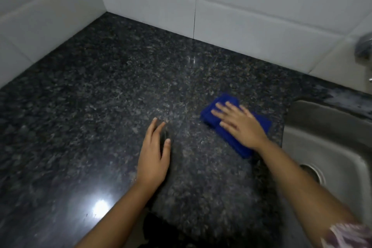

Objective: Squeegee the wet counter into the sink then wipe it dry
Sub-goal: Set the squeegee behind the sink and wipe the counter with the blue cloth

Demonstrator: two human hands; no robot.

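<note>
Dark speckled granite counter (100, 96) fills most of the view, in a corner of glossy white wall tiles (251, 6). Bright light reflection on the stone near the front left edge. Can't tell from the blur whether the surface carries any water film.

Right hand (239, 125): flat, fingers spread wide, palm pressed down on a folded deep-blue cloth (213, 110). Not gripping it, just pinning it to the counter. The cloth sits on the granite just left of the sink, its near corner poking out below the wrist. Hand and cloth are motion-blurred.

Left hand (155, 157): flat on the counter, fingers loosely together and pointing away from the body, holding nothing. It is near the cloth, not touching it, with a strip of bare granite between.

Containers: one stainless steel sink basin (322, 141) at the right edge, set into the counter. Inside it only the round metal drain (314, 171) is visible, partly hidden behind the right forearm. Can't tell whether there is water in the basin.

Metal tap fitting (364, 46) at the far right edge, blurred and cut off by the frame.

Patterned pinkish sleeve (346, 235) on the right arm at the bottom right corner.
</note>
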